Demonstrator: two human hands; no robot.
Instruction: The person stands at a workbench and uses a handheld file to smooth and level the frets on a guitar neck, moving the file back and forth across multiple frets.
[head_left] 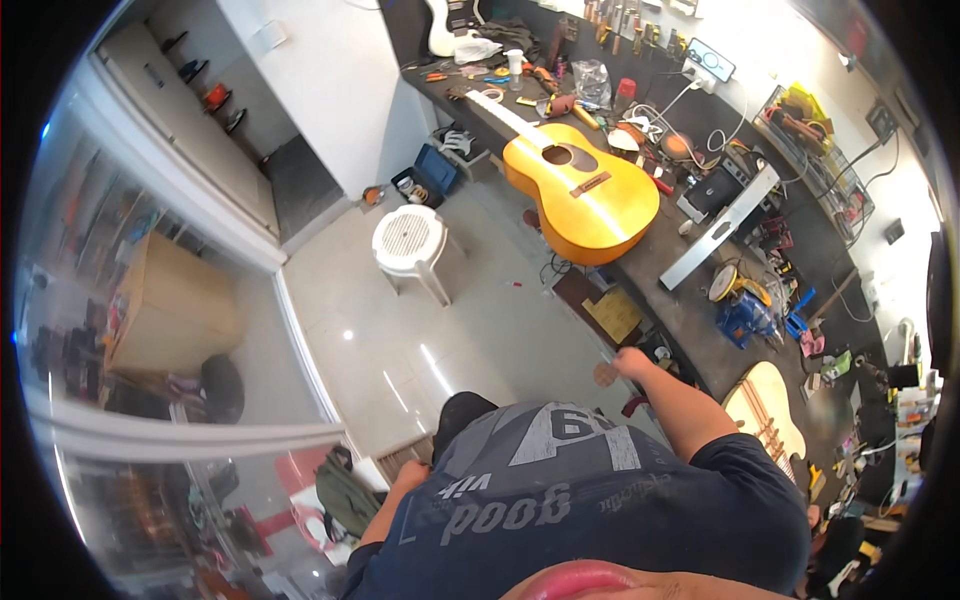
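By the front edge of the workbench, my right hand is closed, its fingers curled. A small round tan disc with a patterned face sits at those fingers and appears gripped by them. My left hand hangs low beside my body, and its fingers are too small and partly hidden to read. Beyond my right hand, an acoustic guitar with an orange-yellow top lies on the bench, its neck pointing to the far left. No hand touches it.
The dark workbench runs along the right, crowded with tools and cables. On it are a metal level-like bar, a blue tool and a pale guitar body. A white plastic stool stands on the tiled floor, left of the bench.
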